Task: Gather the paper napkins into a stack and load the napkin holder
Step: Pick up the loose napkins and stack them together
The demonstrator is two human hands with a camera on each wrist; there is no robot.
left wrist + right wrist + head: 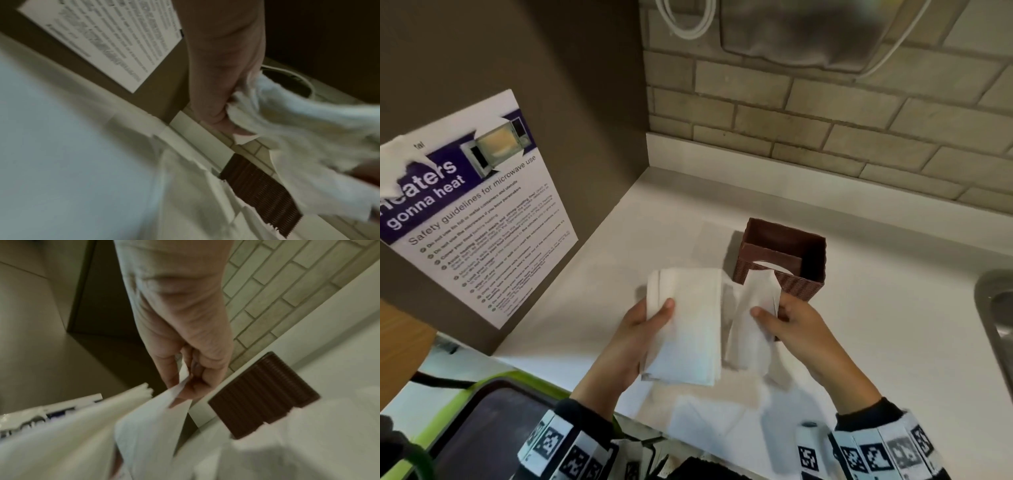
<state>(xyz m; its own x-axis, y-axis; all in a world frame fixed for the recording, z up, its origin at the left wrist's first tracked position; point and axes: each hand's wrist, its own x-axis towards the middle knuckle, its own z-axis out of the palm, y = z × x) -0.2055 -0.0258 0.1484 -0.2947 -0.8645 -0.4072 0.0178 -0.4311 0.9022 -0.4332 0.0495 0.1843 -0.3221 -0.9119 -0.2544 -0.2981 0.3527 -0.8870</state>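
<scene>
A brown ribbed napkin holder (784, 260) stands open-topped on the white counter (876, 325), with a little white paper showing inside. My left hand (633, 335) grips a stack of white napkins (688, 325) above the counter, thumb on top. My right hand (787, 318) pinches a single folded napkin (753, 318) just right of the stack, in front of the holder. More loose napkins (705, 411) lie flat on the counter near its front edge. The left wrist view shows my thumb (218, 104) on the napkin stack (298, 123); the right wrist view shows the pinched napkin (152, 421) beside the holder (265, 395).
A brown side panel with a microwave safety poster (469, 212) closes the left. Brick tiles (825, 120) form the back wall. A metal sink rim (993, 308) sits at the right edge. A green-rimmed dark bin (493, 428) is below the counter front.
</scene>
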